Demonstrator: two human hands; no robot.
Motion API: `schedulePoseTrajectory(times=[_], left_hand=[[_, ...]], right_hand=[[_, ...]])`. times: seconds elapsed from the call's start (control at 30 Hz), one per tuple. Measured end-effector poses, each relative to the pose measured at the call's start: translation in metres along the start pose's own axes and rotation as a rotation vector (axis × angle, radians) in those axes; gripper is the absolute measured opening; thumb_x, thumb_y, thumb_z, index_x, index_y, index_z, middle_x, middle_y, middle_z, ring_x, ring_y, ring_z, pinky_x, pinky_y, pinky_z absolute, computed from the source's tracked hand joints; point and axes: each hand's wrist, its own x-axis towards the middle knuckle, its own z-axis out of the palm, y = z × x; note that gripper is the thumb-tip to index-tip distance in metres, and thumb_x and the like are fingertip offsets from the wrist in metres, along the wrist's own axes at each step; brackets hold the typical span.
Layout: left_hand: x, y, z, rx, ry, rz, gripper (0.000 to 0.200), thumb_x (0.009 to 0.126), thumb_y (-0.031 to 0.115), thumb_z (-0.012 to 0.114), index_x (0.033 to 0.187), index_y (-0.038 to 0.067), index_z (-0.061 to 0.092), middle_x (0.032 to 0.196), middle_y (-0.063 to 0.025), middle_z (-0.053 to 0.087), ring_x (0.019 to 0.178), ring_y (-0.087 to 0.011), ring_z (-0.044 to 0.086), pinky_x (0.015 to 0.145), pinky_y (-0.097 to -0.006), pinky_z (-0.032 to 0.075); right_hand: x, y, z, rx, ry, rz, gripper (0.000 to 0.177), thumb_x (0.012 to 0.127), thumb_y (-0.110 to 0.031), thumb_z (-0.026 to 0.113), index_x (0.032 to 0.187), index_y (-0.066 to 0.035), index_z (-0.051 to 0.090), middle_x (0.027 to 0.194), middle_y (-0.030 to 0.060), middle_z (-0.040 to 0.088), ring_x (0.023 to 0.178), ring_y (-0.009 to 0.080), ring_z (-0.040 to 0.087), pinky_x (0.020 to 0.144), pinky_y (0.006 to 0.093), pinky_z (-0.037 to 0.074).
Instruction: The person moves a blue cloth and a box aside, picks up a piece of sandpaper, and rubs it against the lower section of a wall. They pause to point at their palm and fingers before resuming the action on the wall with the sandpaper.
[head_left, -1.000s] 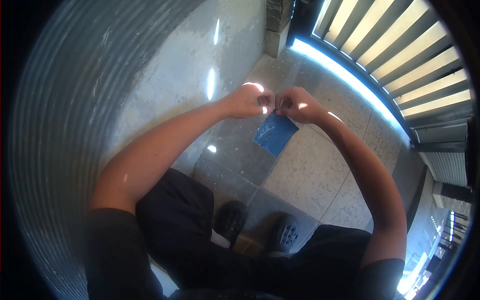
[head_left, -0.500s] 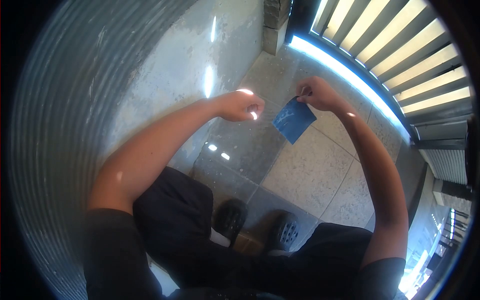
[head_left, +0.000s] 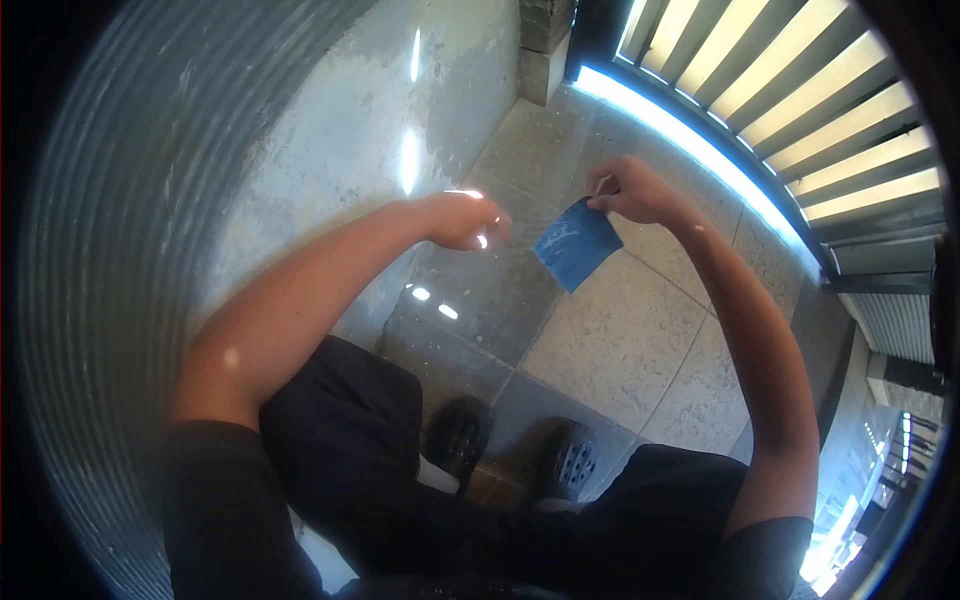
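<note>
My right hand (head_left: 635,190) pinches a flat blue sheet (head_left: 578,244) by its upper corner, between thumb and fingers. Roughly square, with pale smudged markings on its face, the sheet hangs tilted above the tiled floor. To the left of it, apart from the sheet, my left hand (head_left: 468,221) is closed with the fingers curled in. Bright sunlight falls on its knuckles, and I cannot make out what is inside it, if anything.
A grey wall (head_left: 330,130) and a ribbed metal surface (head_left: 130,250) rise close on the left. The slatted gate (head_left: 790,110) stands at the upper right. Below are my dark clogs (head_left: 566,460) on the floor tiles (head_left: 620,340).
The blue sheet has swung a little to the left under my right hand, which has barely shifted. My left hand has drawn slightly left and down, away from the sheet.
</note>
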Motion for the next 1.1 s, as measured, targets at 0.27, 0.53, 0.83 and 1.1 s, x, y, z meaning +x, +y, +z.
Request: schedulePoseTrajectory(times=[0.27, 0.53, 0.83, 1.1], left_hand=[[-0.004, 0.024, -0.02, -0.224, 0.067, -0.08, 0.034, 0.084, 0.019, 0.071, 0.114, 0.004, 0.068, 0.104, -0.0113, 0.072, 0.094, -0.0216, 0.07, 0.085, -0.035, 0.055], [-0.002, 0.022, -0.016, -0.294, 0.149, -0.134, 0.032, 0.085, 0.021, 0.071, 0.11, 0.002, 0.068, 0.102, -0.0124, 0.071, 0.094, -0.0213, 0.07, 0.085, -0.0342, 0.055], [-0.004, 0.015, -0.018, -0.215, 0.121, -0.064, 0.03, 0.085, 0.021, 0.072, 0.11, 0.004, 0.07, 0.107, -0.0113, 0.069, 0.096, -0.0221, 0.068, 0.086, -0.0343, 0.054], [-0.003, 0.009, -0.012, -0.155, 0.143, -0.064, 0.027, 0.086, 0.021, 0.072, 0.108, 0.006, 0.071, 0.106, -0.0099, 0.07, 0.096, -0.0225, 0.068, 0.086, -0.035, 0.054]], right_hand=[[0.01, -0.023, 0.021, 0.071, -0.054, -0.019, 0.012, 0.083, -0.009, 0.075, 0.087, 0.0, 0.069, 0.085, 0.016, 0.074, 0.084, 0.0243, 0.073, 0.079, 0.0366, 0.052], [0.007, -0.018, 0.02, 0.092, -0.015, 0.016, 0.008, 0.085, -0.005, 0.073, 0.088, 0.001, 0.068, 0.082, 0.0153, 0.074, 0.078, 0.0225, 0.073, 0.075, 0.0358, 0.053], [0.007, -0.009, 0.025, 0.051, -0.084, 0.04, 0.007, 0.085, -0.001, 0.072, 0.087, 0.002, 0.066, 0.081, 0.0155, 0.073, 0.076, 0.0215, 0.074, 0.069, 0.0356, 0.055], [0.004, -0.013, 0.022, -0.017, -0.111, 0.065, 0.008, 0.086, -0.002, 0.072, 0.089, 0.002, 0.066, 0.082, 0.0165, 0.072, 0.076, 0.0243, 0.073, 0.068, 0.0359, 0.055]])
